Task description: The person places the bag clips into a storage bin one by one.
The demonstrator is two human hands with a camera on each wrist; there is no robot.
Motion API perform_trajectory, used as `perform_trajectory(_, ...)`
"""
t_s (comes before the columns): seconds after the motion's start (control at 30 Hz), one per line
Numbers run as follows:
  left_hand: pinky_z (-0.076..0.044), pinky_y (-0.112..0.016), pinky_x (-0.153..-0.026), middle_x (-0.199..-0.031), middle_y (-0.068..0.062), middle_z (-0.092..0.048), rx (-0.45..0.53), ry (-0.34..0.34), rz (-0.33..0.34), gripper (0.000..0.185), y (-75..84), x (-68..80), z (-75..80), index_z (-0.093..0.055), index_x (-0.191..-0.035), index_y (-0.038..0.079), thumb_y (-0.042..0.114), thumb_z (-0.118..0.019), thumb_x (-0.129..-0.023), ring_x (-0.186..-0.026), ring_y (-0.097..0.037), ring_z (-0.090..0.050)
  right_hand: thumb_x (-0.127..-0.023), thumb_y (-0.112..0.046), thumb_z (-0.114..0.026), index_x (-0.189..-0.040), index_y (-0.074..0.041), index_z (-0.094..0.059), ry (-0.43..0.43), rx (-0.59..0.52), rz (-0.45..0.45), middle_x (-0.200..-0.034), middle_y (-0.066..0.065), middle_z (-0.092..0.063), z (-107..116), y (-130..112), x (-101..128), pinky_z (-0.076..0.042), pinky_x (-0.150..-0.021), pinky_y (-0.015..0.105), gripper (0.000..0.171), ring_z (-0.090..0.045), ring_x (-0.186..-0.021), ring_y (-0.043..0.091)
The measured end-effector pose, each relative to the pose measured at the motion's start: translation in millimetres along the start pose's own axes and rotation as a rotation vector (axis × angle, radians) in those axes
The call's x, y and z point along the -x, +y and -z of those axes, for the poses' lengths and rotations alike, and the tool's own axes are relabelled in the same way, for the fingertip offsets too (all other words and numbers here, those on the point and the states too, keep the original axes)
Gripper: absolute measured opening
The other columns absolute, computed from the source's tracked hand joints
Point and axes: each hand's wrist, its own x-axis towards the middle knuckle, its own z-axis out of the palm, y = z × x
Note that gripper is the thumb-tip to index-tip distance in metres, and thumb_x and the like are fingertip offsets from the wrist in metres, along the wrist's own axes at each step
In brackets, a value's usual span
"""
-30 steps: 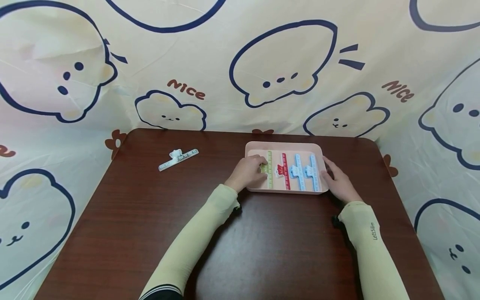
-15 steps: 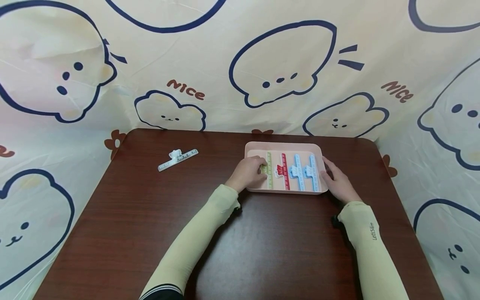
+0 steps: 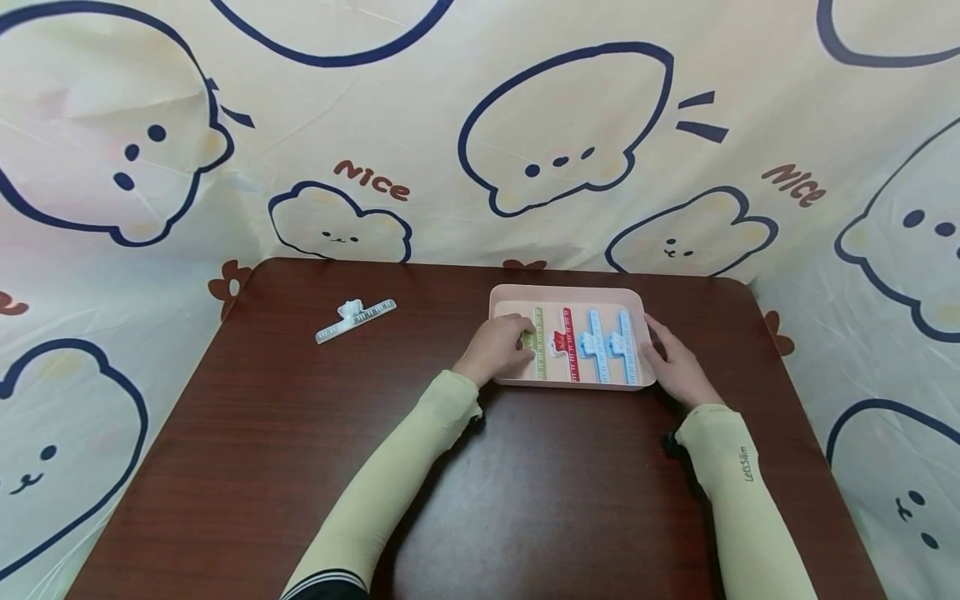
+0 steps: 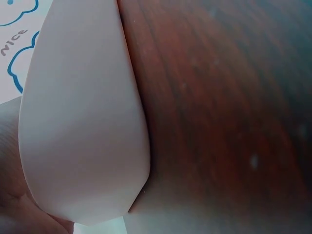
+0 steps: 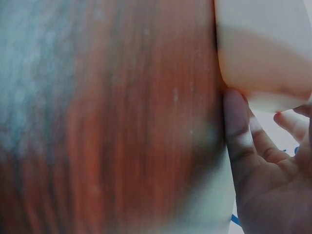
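Observation:
A pale pink tray lies near the table's far side, with a row of long ruler-marked clips in it. My left hand reaches over the tray's left end and pinches the handle of the green clip; the fingertips partly cover that handle. To its right lie a red clip, a blue clip and another blue clip. At the right wall of the tray, my right hand touches with thumb and fairly straight fingers. In the right wrist view the thumb meets the tray's corner.
A whitish ruler-marked clip lies on the dark wooden table, left of the tray. A patterned cloth hangs behind the table and along its sides. In the left wrist view the tray's outer wall fills much of the picture.

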Motion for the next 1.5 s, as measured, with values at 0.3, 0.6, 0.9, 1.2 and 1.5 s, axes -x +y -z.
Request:
perform_trajectory(0.3,-0.054,-0.036,-0.09,-0.106,-0.003,-0.071,-0.008,0.001,0.002,0.036,0.3,-1.3,-1.7,-0.073,-0.122,0.012,0.027,-0.08,-0.09,-0.088,-0.016,-0.062,-0.112,-0.041,-0.037,-0.168,-0.027,-0.008,0.005,0.005,0.001,-0.17,0.024,-0.019,-0.4,-0.1,0.1,-0.02,-0.121,0.07,0.065,-0.023,-0.153,0.048)
perform_trajectory(0.6,-0.054,-0.036,-0.088,-0.103,-0.002,-0.069,-0.001,0.007,0.001,0.035,0.3,0.7,-3.0,-0.072,-0.121,0.012,0.028,-0.079,-0.09,-0.087,-0.016,-0.061,-0.112,-0.041,-0.038,-0.168,-0.027,-0.008,0.013,0.013,0.0,-0.171,0.023,-0.017,-1.4,-1.1,0.8,-0.02,-0.121,0.07,0.065,-0.021,-0.154,0.048)
perform_trajectory(0.9,-0.053,-0.035,-0.081,-0.094,0.0,-0.066,-0.045,0.013,-0.025,0.039,0.1,0.6,-1.8,-0.068,-0.123,0.013,0.029,-0.08,-0.089,-0.082,-0.015,-0.059,-0.112,-0.042,-0.038,-0.168,-0.027,-0.008,0.009,0.009,0.004,-0.171,0.023,-0.018,-1.3,-0.8,-0.5,-0.02,-0.121,0.07,0.065,-0.021,-0.154,0.048)
perform_trajectory(1.2,-0.054,-0.035,-0.084,-0.104,-0.002,-0.068,-0.062,-0.005,-0.032,0.047,1.7,3.3,-0.2,-0.066,-0.131,0.013,0.032,-0.079,-0.09,-0.086,-0.015,-0.061,-0.112,-0.043,-0.038,-0.168,-0.026,-0.009,0.01,0.004,0.004,-0.168,0.025,-0.023,-1.5,-1.3,1.2,-0.022,-0.12,0.07,0.066,-0.026,-0.151,0.047)
perform_trajectory(1.5,-0.053,-0.045,-0.104,-0.143,-0.001,-0.063,-0.087,0.06,0.012,0.043,-2.8,5.4,18.8,-0.063,-0.139,0.019,0.031,-0.069,-0.098,-0.131,-0.024,-0.059,-0.112,-0.041,-0.039,-0.168,-0.028,-0.008,0.007,0.002,0.001,-0.168,0.025,-0.023,-0.6,-1.0,1.6,-0.022,-0.12,0.071,0.065,-0.026,-0.151,0.047)
